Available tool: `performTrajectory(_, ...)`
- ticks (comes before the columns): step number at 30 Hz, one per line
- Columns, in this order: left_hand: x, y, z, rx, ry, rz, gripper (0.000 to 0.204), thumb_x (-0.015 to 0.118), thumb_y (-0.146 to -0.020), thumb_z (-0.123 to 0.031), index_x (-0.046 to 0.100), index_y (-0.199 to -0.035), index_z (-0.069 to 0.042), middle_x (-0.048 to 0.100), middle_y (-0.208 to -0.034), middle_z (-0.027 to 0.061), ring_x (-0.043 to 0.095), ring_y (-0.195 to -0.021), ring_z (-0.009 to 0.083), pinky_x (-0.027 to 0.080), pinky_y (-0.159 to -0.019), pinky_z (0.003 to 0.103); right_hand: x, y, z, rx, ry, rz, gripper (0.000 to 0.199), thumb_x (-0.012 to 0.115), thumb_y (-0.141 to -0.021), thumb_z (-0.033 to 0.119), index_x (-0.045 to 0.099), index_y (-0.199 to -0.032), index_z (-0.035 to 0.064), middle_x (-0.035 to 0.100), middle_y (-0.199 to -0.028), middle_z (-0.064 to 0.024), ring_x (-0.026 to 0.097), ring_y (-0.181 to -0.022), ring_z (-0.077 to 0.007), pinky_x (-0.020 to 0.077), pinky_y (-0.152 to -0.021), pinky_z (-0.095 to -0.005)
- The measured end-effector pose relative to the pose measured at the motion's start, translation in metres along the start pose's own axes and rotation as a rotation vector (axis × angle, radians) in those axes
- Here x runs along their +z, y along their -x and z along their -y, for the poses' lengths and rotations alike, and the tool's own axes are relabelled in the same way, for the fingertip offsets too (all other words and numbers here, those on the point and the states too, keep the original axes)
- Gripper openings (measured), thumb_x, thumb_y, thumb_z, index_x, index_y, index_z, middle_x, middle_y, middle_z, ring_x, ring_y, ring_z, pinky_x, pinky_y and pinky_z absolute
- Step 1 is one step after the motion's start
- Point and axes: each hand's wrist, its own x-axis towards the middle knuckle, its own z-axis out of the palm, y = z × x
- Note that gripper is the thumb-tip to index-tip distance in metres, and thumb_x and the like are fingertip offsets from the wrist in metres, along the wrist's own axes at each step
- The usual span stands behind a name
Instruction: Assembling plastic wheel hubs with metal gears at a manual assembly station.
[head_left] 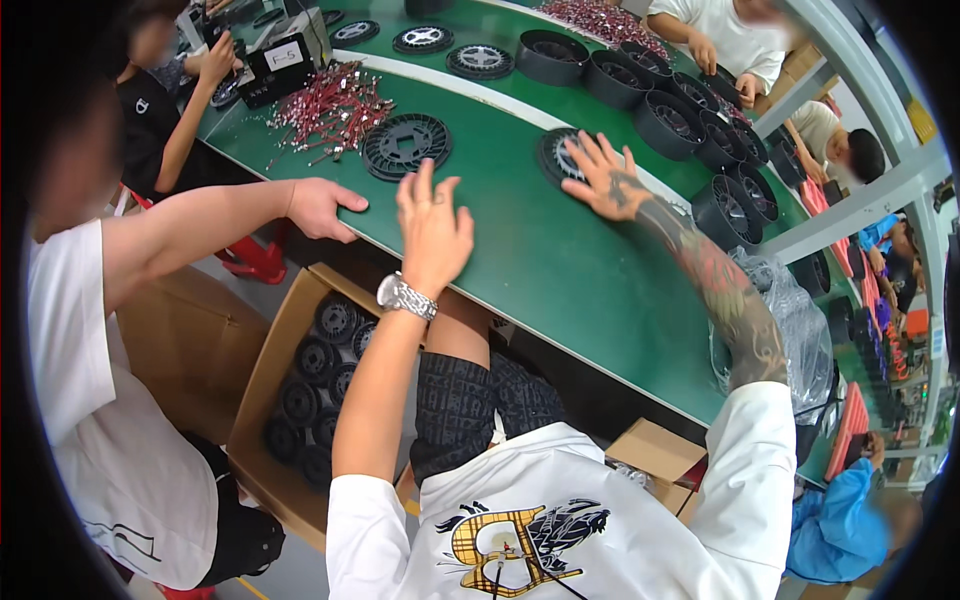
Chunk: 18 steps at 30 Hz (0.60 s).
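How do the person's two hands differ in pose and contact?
The left hand is raised over the near edge of the green table, fingers spread, touching nothing; the right hand lies flat on a black round part. The left wrist carries a metal watch; the right forearm is tattooed. Both are open.

Right hand (606,182) seemingly presses a black fan (560,155); left hand (433,228) hovers.

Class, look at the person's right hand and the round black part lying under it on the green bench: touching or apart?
Touching. The head view shows the right hand spread flat on the round black part, fingers overlapping its top with no gap visible on the green bench.
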Motion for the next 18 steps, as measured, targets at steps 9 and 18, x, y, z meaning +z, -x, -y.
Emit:
performTrajectory(9,0.01,-0.018,0.016,-0.146,-0.265,0.08,0.072,0.06,-0.095,-0.035,0.042,-0.154,0.002,0.029,-0.168,0.0206,0.023,-0.157,0.0337,0.018,-0.125,0.059,0.004,-0.115,-0.063,0.282,0.071,-0.023,0.074,0.038,-0.1,0.074,0.04,-0.159,0.0301,0.04,-0.159,-0.0064,0.039,-0.144,-0.0298,0.0283,-0.113,-0.0579)
performTrajectory(18,-0.01,-0.005,0.006,0.166,-0.127,0.07,0.053,0.07,-0.089,-0.023,0.058,-0.137,-0.003,0.058,-0.139,0.0122,0.049,-0.132,0.0331,0.038,-0.114,0.046,0.043,-0.164,-0.034,0.351,-0.394,-0.314,0.079,0.062,-0.089,0.061,0.048,-0.155,0.02,0.032,-0.168,-0.0092,0.021,-0.157,-0.0359,0.0104,-0.124,-0.063)
